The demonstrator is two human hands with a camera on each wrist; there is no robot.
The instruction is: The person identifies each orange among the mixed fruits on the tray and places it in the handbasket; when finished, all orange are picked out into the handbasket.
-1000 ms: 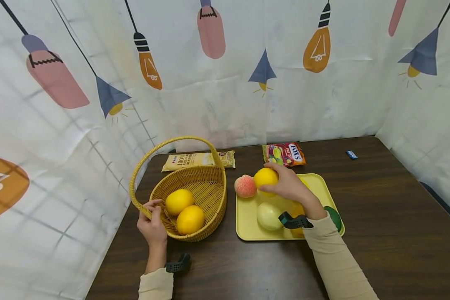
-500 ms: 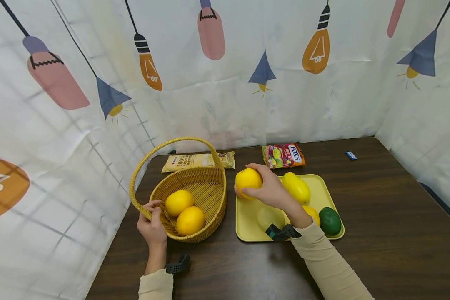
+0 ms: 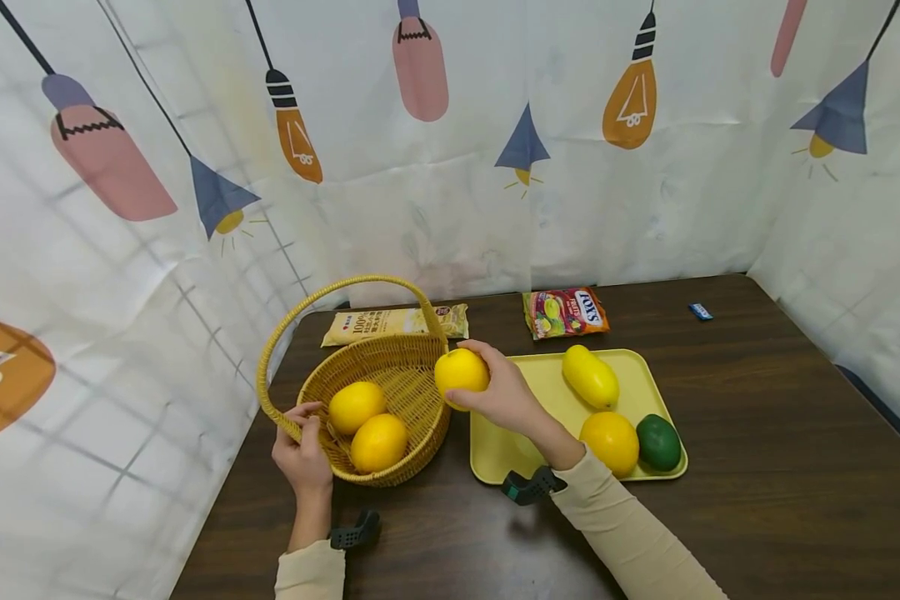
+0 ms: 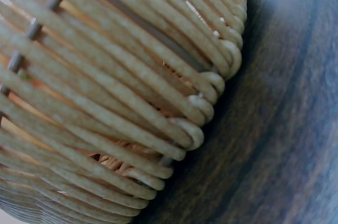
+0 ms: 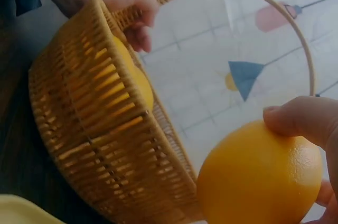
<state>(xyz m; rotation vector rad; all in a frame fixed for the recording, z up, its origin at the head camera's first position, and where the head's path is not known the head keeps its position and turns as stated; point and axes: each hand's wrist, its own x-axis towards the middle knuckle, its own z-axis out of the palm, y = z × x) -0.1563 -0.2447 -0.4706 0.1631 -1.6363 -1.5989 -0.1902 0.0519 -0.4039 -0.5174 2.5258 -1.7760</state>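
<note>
My right hand grips a round yellow fruit at the right rim of the wicker basket. In the right wrist view, the thumb lies on top of the same fruit, with other fingers partly seen behind it. My left hand holds the base of the basket's arched handle at the near left. Two more yellow fruits lie inside the basket. Only the basket's woven side and dark tabletop show in the left wrist view.
Right of the basket sits a yellow tray bearing a long yellow fruit, a round yellow-orange one and a dark green one. Behind lie a cream packet, a candy bag and a small blue wrapper.
My right hand has carried the yellow fruit left from over the tray to the basket's rim. It now hides the peach and pale green fruit. The left hand stays on the handle.
</note>
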